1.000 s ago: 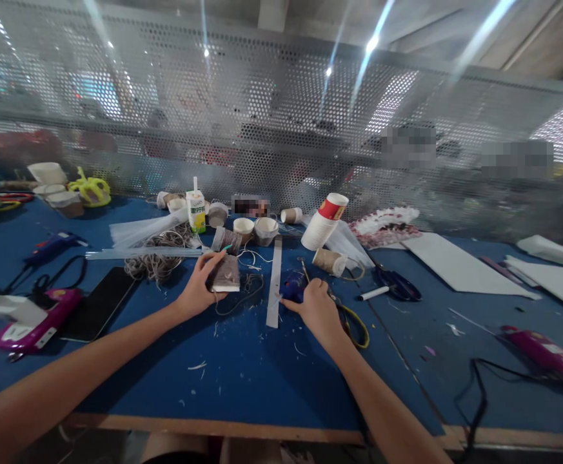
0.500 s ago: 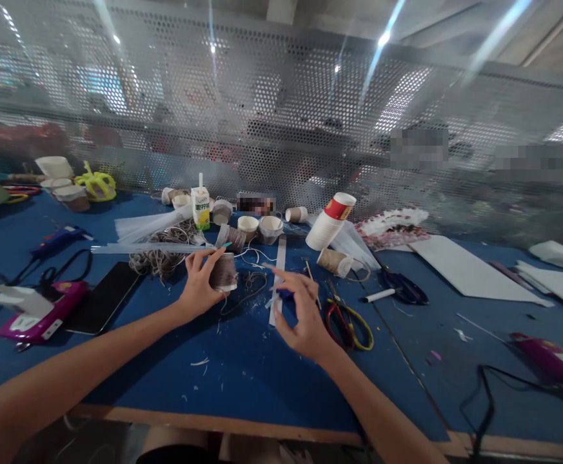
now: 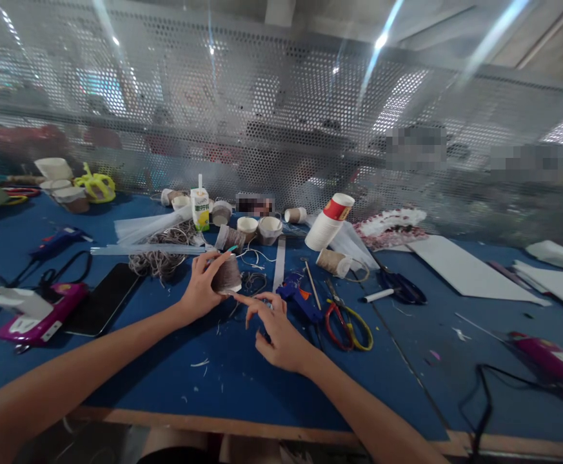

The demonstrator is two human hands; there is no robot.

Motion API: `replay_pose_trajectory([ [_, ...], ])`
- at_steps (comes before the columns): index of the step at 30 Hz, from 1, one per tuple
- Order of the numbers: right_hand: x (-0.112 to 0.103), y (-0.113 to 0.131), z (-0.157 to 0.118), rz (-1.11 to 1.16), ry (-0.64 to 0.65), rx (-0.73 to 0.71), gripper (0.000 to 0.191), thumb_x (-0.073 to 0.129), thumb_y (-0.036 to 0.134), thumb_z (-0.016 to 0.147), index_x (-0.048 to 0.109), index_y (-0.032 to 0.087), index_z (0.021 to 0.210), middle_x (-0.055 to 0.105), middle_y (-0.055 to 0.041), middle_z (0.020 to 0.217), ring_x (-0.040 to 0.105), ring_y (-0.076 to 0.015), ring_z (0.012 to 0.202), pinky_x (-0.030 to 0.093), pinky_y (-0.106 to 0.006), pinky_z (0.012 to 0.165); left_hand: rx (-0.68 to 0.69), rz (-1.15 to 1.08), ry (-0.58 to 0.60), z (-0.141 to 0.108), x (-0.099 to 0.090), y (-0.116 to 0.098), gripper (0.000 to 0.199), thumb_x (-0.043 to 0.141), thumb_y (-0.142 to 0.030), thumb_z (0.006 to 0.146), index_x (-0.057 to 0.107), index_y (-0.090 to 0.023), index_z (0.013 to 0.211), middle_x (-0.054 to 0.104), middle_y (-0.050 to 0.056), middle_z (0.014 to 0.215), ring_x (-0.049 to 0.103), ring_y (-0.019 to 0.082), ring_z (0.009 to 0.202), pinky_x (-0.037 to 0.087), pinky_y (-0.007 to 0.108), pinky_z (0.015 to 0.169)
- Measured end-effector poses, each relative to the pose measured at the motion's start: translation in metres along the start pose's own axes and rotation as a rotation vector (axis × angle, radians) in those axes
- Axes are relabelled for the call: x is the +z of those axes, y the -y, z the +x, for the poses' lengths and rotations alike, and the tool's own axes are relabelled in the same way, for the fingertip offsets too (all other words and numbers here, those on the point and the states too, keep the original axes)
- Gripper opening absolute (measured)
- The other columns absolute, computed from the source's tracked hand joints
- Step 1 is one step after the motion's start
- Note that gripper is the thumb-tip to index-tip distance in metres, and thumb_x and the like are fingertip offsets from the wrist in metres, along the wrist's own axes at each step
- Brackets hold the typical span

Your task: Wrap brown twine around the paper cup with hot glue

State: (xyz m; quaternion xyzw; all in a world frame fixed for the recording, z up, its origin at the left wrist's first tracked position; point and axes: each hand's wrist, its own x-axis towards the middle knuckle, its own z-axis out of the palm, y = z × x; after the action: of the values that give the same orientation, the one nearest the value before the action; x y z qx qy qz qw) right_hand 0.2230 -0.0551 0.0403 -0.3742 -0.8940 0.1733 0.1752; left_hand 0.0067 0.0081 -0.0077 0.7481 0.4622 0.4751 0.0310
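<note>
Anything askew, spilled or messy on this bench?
The paper cup stack leans toward picture right instead of standing straight; white scraps litter the blue tabletop; gray yarn lies in a loose tangle.

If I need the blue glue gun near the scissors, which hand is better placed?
Probably the right hand: nearer the glue gun, apparently holding nothing. The left hand grips the yarn-wrapped cup.

The left forearm [image 3: 92, 362], lower left, and right forearm [image 3: 361, 401], lower right, are 2 slim, bare shapes tapering to an ungloved left grip [image 3: 204, 283] and right grip [image 3: 277, 330]. Black clothing [image 3: 179, 456] shows at the bottom edge.
</note>
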Motion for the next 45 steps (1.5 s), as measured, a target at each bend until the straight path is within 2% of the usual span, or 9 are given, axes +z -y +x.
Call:
replay_pose_trajectory([
  [3,-0.004,0.001,0.001,0.051,-0.005,0.028,0.042,0.046,-0.001,0.062,0.053,0.022,0.097,0.064,-0.0056,0.11,0.037,-0.0271,0.119,0.035,-0.048,0.097,-0.004,-0.06,-0.004,0.0,0.0,-0.001,0.073,0.076,-0.03,0.068,0.045,-0.027,0.134,0.046,0.01,0.12,0.049,0.031,0.115,0.041,0.048,0.103],
  [8,-0.009,0.001,0.0,0.083,-0.061,0.047,0.035,0.045,-0.002,0.06,0.047,0.022,0.085,0.055,-0.0041,0.135,0.04,-0.0255,0.112,0.038,-0.047,0.093,-0.037,-0.157,-0.003,0.0,-0.003,-0.003,0.069,0.075,-0.032,0.069,0.046,-0.028,0.132,0.045,0.009,0.121,0.049,0.029,0.118,0.048,0.042,0.1],
  [11,-0.008,-0.002,-0.001,0.093,-0.089,0.044,0.034,0.044,-0.002,0.058,0.044,0.023,0.082,0.054,-0.0019,0.138,0.04,-0.0252,0.11,0.038,-0.047,0.092,-0.035,-0.197,-0.003,0.0,-0.004,-0.002,0.069,0.074,-0.029,0.071,0.045,-0.028,0.133,0.044,0.009,0.123,0.049,0.028,0.12,0.05,0.041,0.097],
  [22,-0.008,-0.014,0.0,0.247,-0.242,0.055,0.032,0.045,-0.001,0.054,0.045,0.025,0.074,0.066,-0.0012,0.113,0.043,-0.0261,0.097,0.037,-0.048,0.09,-0.039,-0.203,-0.022,0.002,-0.008,-0.005,0.067,0.071,-0.028,0.075,0.042,-0.028,0.135,0.044,0.01,0.124,0.049,0.026,0.12,0.054,0.036,0.09],
  [26,-0.006,-0.019,0.002,0.422,-0.291,0.066,0.027,0.044,0.002,0.058,0.045,0.025,0.073,0.068,-0.0035,0.105,0.048,-0.0254,0.096,0.037,-0.046,0.09,-0.043,-0.22,-0.015,0.001,-0.008,-0.004,0.068,0.072,-0.027,0.074,0.042,-0.028,0.135,0.044,0.009,0.125,0.049,0.026,0.12,0.055,0.036,0.088],
  [31,-0.003,-0.027,0.005,0.687,-0.47,0.12,0.028,0.044,0.005,0.06,0.045,0.024,0.08,0.065,-0.0045,0.102,0.055,-0.024,0.1,0.039,-0.042,0.089,-0.043,-0.234,-0.006,0.001,-0.008,-0.003,0.07,0.074,-0.026,0.072,0.043,-0.027,0.134,0.043,0.009,0.125,0.049,0.027,0.121,0.054,0.039,0.092],
  [33,-0.003,-0.027,0.004,0.719,-0.496,0.109,0.03,0.044,0.005,0.06,0.045,0.024,0.083,0.064,-0.0044,0.104,0.056,-0.0236,0.102,0.04,-0.041,0.089,-0.031,-0.237,0.002,0.001,-0.008,-0.003,0.069,0.073,-0.027,0.072,0.043,-0.027,0.134,0.043,0.009,0.124,0.049,0.027,0.121,0.053,0.04,0.094],
  [41,-0.005,-0.009,0.002,0.428,-0.173,0.002,0.032,0.045,0.002,0.059,0.048,0.025,0.082,0.063,-0.0044,0.118,0.045,-0.025,0.106,0.035,-0.047,0.095,0.001,-0.245,0.042,0.001,-0.005,0.0,0.068,0.072,-0.027,0.073,0.043,-0.026,0.134,0.043,0.01,0.124,0.047,0.027,0.121,0.052,0.041,0.096],
  [45,-0.006,-0.004,0.003,0.36,-0.113,0.017,0.036,0.044,0.0,0.057,0.047,0.025,0.082,0.061,-0.0015,0.123,0.041,-0.0249,0.106,0.035,-0.048,0.096,0.001,-0.252,0.048,0.001,-0.005,-0.001,0.066,0.072,-0.029,0.074,0.044,-0.026,0.133,0.043,0.011,0.123,0.047,0.027,0.121,0.053,0.039,0.093],
])
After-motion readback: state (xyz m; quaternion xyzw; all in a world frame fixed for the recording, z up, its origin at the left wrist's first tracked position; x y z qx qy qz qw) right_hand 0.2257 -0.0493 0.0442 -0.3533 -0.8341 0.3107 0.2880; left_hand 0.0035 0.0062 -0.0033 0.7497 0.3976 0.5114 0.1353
